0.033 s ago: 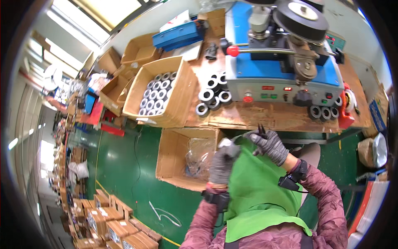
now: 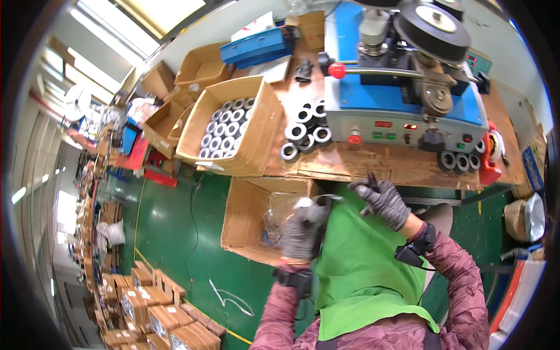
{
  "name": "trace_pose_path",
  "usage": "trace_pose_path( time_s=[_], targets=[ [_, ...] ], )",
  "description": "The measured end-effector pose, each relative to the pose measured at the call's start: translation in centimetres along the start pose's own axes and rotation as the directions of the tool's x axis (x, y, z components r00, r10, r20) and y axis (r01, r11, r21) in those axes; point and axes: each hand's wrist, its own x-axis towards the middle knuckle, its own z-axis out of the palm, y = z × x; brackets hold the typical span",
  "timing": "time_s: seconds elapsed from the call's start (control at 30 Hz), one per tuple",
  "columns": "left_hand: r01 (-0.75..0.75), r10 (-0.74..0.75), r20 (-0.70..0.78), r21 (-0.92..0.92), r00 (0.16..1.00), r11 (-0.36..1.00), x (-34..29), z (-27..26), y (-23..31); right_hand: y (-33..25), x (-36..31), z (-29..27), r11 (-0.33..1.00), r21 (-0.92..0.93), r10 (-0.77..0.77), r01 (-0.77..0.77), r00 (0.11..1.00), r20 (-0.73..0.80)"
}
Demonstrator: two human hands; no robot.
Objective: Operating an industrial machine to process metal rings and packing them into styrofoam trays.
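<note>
Left hand [image 2: 300, 233] is shifting toward nine o'clock, fingers too blurred to tell; right hand [image 2: 383, 204] is clamping dark tool [image 2: 372, 180]

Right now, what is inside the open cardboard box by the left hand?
The cardboard box has crumpled clear plastic in it. The left hand covers part of the box's right side, and anything beneath the plastic cannot be made out.

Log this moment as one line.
left hand: by open floor carton, grip blurred | right hand: holds dark pointed tool near green apron | bench: blue machine, boxed rings
</note>
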Motion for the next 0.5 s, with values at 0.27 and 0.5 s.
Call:
trace_pose_path(
  time_s=[0.27, 0.5],
  targets=[
    [0.311, 0.354, -0.812, 0.523, 0.464, 0.793, -5.0, -29.0, -6.7, 0.6, 4.9, 2.0, 0.988, -0.151, 0.023, -0.007, 0.994, 0.105],
    [0.109, 0.064, -0.527, 0.291, 0.847, 0.95, -4.9, -18.0, -8.0, 4.8, 8.4, 10.7, 0.927, -0.366, 0.235, -0.082, 0.889, 0.394]
  ],
)
